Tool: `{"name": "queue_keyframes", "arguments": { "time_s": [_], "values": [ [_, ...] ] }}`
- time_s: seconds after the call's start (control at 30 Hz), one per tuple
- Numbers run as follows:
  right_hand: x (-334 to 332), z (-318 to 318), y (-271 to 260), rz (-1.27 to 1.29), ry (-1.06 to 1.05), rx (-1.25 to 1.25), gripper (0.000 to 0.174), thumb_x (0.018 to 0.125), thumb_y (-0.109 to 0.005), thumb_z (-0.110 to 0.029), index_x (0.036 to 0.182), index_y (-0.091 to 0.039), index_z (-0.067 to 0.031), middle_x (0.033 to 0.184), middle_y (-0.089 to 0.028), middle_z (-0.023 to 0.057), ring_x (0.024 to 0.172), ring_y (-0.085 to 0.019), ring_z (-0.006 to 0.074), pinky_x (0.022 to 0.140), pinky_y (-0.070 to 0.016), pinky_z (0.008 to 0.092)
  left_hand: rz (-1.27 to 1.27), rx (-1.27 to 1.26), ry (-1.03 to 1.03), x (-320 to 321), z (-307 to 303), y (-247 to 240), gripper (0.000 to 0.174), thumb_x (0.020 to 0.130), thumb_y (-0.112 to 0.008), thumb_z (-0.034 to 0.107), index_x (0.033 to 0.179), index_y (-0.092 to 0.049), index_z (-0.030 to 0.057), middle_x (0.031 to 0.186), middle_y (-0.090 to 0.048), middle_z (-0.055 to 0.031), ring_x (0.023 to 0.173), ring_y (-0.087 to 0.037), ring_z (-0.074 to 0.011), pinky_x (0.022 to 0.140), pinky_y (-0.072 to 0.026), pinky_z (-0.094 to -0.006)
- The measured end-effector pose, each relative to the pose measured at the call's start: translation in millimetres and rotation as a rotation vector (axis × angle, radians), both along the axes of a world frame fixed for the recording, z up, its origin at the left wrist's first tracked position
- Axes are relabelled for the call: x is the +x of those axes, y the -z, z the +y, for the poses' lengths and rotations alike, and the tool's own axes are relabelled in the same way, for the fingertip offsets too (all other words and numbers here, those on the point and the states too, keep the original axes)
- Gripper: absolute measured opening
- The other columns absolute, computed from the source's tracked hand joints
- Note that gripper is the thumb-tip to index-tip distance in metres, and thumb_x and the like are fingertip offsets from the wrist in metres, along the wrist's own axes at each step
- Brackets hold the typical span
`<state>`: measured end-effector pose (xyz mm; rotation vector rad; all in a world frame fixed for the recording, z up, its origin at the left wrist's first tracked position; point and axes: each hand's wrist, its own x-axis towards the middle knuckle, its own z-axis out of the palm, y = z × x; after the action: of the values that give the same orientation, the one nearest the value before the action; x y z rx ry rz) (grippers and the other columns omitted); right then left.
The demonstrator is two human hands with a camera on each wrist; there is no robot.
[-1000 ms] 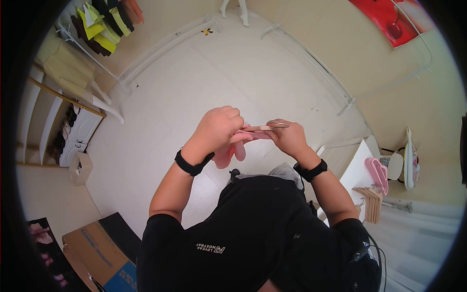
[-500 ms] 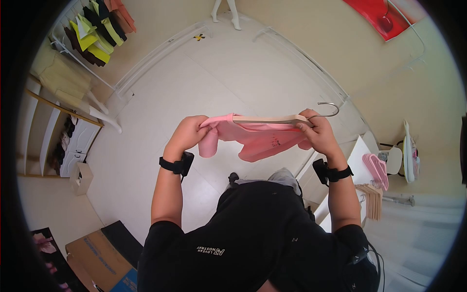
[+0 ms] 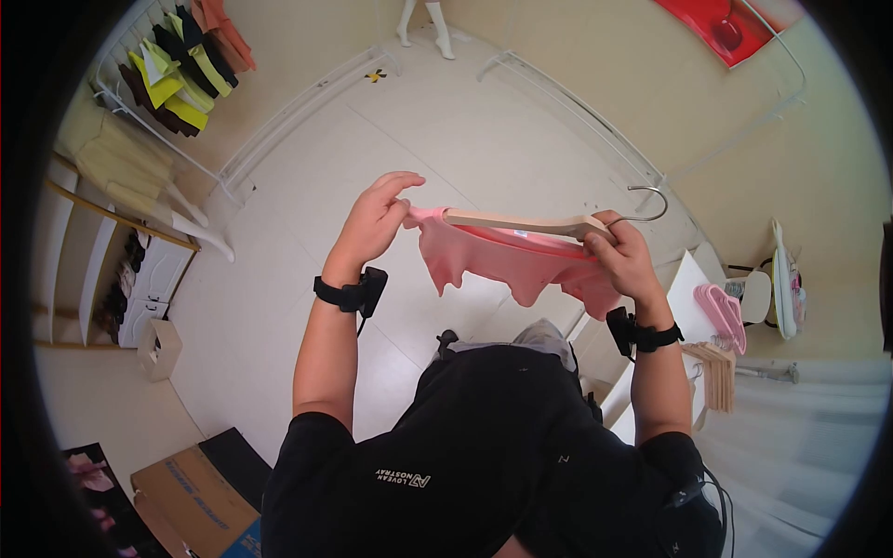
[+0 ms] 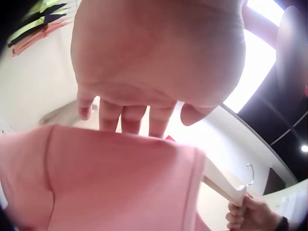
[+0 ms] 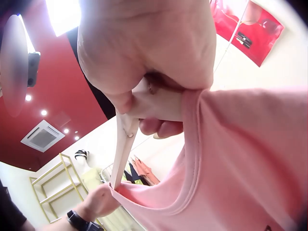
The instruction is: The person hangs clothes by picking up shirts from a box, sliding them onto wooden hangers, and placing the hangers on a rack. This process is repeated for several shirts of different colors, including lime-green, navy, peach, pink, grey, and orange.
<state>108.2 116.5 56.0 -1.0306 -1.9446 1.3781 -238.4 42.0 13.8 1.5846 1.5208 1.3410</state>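
A pink shirt hangs spread along a pale wooden hanger with a metal hook, held out in front of the body. My right hand grips the hanger at its middle, just below the hook. In the right wrist view the thumb and fingers close round the wood beside the neckline. At the other end, my left hand is at the shirt's shoulder with its fingers stretched out. The left wrist view shows those straight fingers beyond the top edge of the pink fabric, partly hidden by it.
At right, pink hangers and wooden hangers hang beside a white table. Clothes hang from a rack at upper left, near a mannequin in a pale skirt. A cardboard box stands at lower left.
The hands have moved apart and the bunched shirt now hangs along the hanger, its hook in plain sight. My left fingers have let go of the shirt's shoulder and straightened.
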Motion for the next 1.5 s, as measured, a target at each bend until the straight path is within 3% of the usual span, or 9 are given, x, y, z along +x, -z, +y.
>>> {"name": "queue_keyframes", "arguments": {
  "time_s": [0.07, 0.13, 0.17, 0.53, 0.93, 1.0, 1.13, 1.23, 1.5],
  "values": [
    [-3, -2, -1, -0.01, 0.004, 0.051, 0.019, 0.088, -0.055, -0.011, 0.102, -0.058, 0.0016, 0.086, -0.059, 0.0038, 0.077, -0.055, 0.0105, 0.071, -0.0452, 0.0252, 0.036, 0.027, 0.06, 10, 5, -4, 0.023, 0.085, -0.046, 0.013, 0.095, -0.062, -0.0003, 0.089, -0.062, -0.0124, 0.076, -0.058, -0.0284, 0.077, -0.0451, -0.036],
    [-6, -4, -4, -0.022, 0.01, 0.105, 0.019, 0.088, -0.055, -0.011, 0.102, -0.057, 0.0014, 0.085, -0.059, 0.0034, 0.076, -0.054, 0.0102, 0.07, -0.0448, 0.0248, 0.544, -0.027, 0.24, 17, 8, -16, 0.023, 0.088, -0.048, 0.019, 0.09, -0.059, -0.0009, 0.072, -0.058, -0.0132, 0.072, -0.056, -0.0284, 0.066, -0.0449, -0.0352],
    [-8, -5, -6, -0.012, 0.024, 0.07, 0.019, 0.088, -0.056, -0.012, 0.101, -0.057, 0.0013, 0.083, -0.059, 0.0029, 0.075, -0.053, 0.01, 0.069, -0.0444, 0.0246, 0.533, -0.055, 0.241, 22, 12, -13, 0.03, 0.089, -0.05, 0.029, 0.082, -0.055, 0.0005, 0.063, -0.054, -0.0145, 0.064, -0.052, -0.0326, 0.059, -0.0427, -0.0377],
    [-13, -4, -14, -0.075, 0.031, 0.166, 0.018, 0.088, -0.057, -0.012, 0.1, -0.058, 0.0014, 0.077, -0.056, 0.0028, 0.071, -0.05, 0.0094, 0.065, -0.0428, 0.0249, 0.521, 0.074, 0.21, 51, 10, -8, 0.027, 0.082, -0.064, 0.023, 0.085, -0.046, 0.0038, 0.066, -0.055, -0.0145, 0.061, -0.054, -0.0334, 0.055, -0.0415, -0.0406],
    [22, 16, -4, -0.088, 0.08, 0.399, 0.036, 0.082, -0.06, -0.008, 0.116, -0.054, -0.0011, 0.097, -0.065, 0.0107, 0.094, -0.061, 0.0194, 0.088, -0.0465, 0.0309, 0.424, 0.155, 0.166, 42, 5, -20, 0.025, 0.079, -0.062, 0.008, 0.103, -0.059, 0.0108, 0.08, -0.066, -0.0091, 0.071, -0.063, -0.0266, 0.063, -0.0495, -0.0332],
    [38, 28, 16, -0.509, -0.003, 0.282, 0.039, 0.076, -0.061, -0.011, 0.115, -0.056, -0.0038, 0.095, -0.066, 0.0143, 0.09, -0.063, 0.0285, 0.082, -0.0491, 0.0339, 0.381, 0.109, 0.157, 34, 6, -21, 0.026, 0.078, -0.062, 0.006, 0.104, -0.059, 0.0103, 0.081, -0.066, -0.0096, 0.071, -0.063, -0.0263, 0.064, -0.05, -0.0327],
    [35, 38, 29, -0.571, 0.124, 0.28, 0.019, 0.075, -0.057, -0.005, 0.093, -0.064, -0.0023, 0.09, -0.065, 0.015, 0.08, -0.063, 0.0292, 0.071, -0.0503, 0.0354, 0.331, 0.067, 0.163, 22, 5, -26, 0.029, 0.078, -0.062, 0.004, 0.107, -0.06, 0.0093, 0.084, -0.067, -0.0108, 0.074, -0.065, -0.0255, 0.066, -0.0506, -0.0322],
    [31, 42, 29, -0.514, 0.145, 0.394, 0.01, 0.074, -0.056, -0.002, 0.082, -0.063, -0.0015, 0.085, -0.064, 0.014, 0.076, -0.062, 0.0281, 0.066, -0.0495, 0.0351, 0.311, 0.052, 0.134, 10, 4, -24, 0.032, 0.078, -0.061, 0.002, 0.109, -0.06, 0.0091, 0.085, -0.067, -0.0116, 0.075, -0.065, -0.0251, 0.068, -0.0513, -0.0318],
    [25, 49, 20, -0.241, 0.302, 0.734, 0.014, 0.074, -0.056, 0.0, 0.087, -0.06, -0.0033, 0.085, -0.063, 0.0124, 0.081, -0.061, 0.0292, 0.072, -0.049, 0.0344, 0.274, 0.092, 0.028, -11, 4, -21, 0.033, 0.078, -0.06, -0.003, 0.11, -0.061, 0.0044, 0.09, -0.067, -0.0131, 0.079, -0.066, -0.0229, 0.073, -0.0519, -0.0298]
  ]
}}
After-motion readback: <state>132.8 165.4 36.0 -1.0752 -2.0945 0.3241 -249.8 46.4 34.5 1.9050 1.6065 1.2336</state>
